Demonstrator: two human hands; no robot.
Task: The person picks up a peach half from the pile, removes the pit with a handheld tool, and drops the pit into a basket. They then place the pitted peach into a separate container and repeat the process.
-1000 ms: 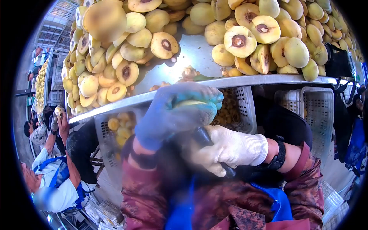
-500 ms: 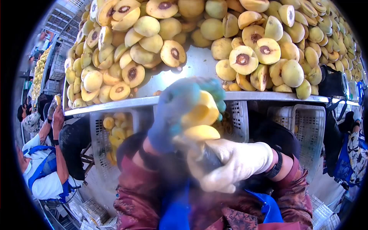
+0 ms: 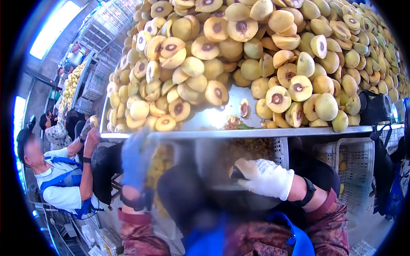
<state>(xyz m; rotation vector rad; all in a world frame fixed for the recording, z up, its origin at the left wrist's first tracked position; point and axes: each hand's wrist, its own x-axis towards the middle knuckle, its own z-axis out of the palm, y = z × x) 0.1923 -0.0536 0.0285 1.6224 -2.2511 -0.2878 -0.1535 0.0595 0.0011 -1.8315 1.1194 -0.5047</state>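
Note:
My left hand (image 3: 139, 160), in a blue glove, is smeared by motion over the crate on the left, just below the table edge. Its fingers and anything in them cannot be made out. My right hand (image 3: 269, 181), in a white glove, is closed round a tool with a black handle (image 3: 235, 172); its working end is blurred. Halved yellow peaches (image 3: 205, 47), many with brown stones in them, are heaped on the metal table (image 3: 232, 102). A loose stone piece (image 3: 244, 108) and scraps (image 3: 235, 122) lie near the table's front edge.
Under the table stand a crate with yellow fruit pieces (image 3: 162, 173), a middle crate (image 3: 280, 149) with brown scraps, and a white crate (image 3: 356, 170) at right. A black container (image 3: 376, 106) sits on the table. A co-worker (image 3: 64, 179) sits at left.
My left hand has moved left and down, away from my right hand, and the yellow peach pieces no longer show between them. My right hand still grips the tool. The view has shifted left.

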